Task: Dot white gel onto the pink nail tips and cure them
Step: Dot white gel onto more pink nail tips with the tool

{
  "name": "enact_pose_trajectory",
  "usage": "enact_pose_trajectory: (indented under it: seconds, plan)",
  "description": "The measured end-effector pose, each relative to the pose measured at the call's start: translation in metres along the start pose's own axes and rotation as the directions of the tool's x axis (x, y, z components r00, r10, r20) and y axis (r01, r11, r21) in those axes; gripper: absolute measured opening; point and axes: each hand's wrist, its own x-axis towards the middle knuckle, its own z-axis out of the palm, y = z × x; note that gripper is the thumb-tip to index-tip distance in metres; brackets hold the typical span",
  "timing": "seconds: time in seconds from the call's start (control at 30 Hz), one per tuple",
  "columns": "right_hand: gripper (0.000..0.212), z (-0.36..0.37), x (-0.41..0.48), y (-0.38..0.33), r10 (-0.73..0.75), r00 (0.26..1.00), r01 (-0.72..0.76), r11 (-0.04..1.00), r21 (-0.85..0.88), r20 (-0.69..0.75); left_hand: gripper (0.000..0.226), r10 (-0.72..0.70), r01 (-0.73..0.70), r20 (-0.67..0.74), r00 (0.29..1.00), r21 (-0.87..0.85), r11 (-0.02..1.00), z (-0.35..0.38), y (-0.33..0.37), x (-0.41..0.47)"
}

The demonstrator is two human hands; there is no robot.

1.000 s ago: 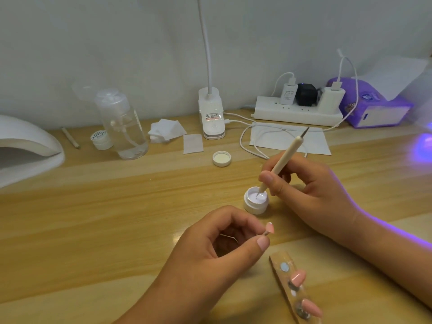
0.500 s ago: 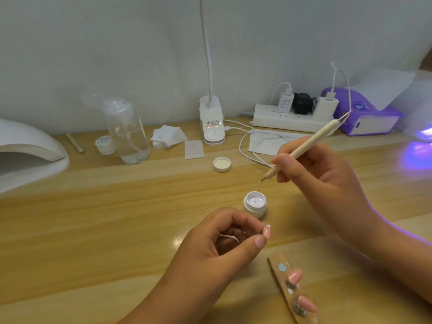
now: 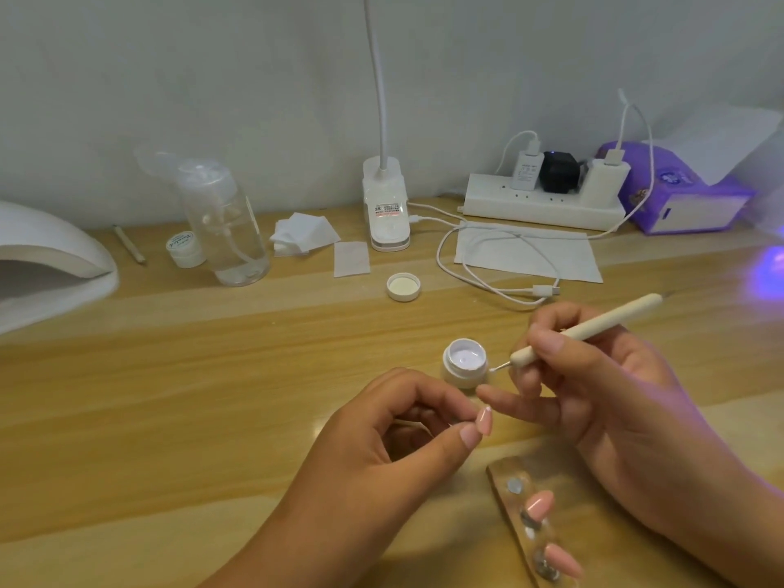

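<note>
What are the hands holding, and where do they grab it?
The left hand pinches a pink nail tip by its lower end. The right hand holds the dotting pen near its front end.

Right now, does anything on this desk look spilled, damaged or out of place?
Nothing looks spilled or damaged. The gel pot stands open, its lid lying upturned farther back. A white cable lies unplugged at one end near it.

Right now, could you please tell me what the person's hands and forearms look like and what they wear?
Both are bare. The left hand and the right hand wear no gloves, and no ring shows on the visible fingers. The left forearm and right forearm show no sleeve, watch or bracelet within the frame. The fingernails in view are short and rounded.
</note>
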Motion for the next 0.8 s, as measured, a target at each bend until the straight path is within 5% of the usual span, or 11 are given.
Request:
enact_pose_trajectory:
  seconds: [0.17,0.4,0.8]
  plan:
    - [0.04,-0.0018,-0.0016,-0.0011,0.025,0.997,-0.025,1.0,0.006,0.074,0.021,-0.01,0.01,-0.004,1.0,-0.037,0.999,0.0,0.0011,0.0015]
    - [0.019,0.0023,-0.002,-0.0021,0.008,0.993,-0.009,1.0,0.004,0.117,0.022,-0.015,0.014,-0.017,1.0,-0.02,1.0,0.0004,0.0021,0.0006]
    - [0.041,0.0019,-0.0018,-0.0017,0.035,0.995,-0.031,0.998,-0.047,0.089,0.022,-0.024,0.023,-0.016,1.0,-0.051,0.998,0.0008,0.0023,0.0003]
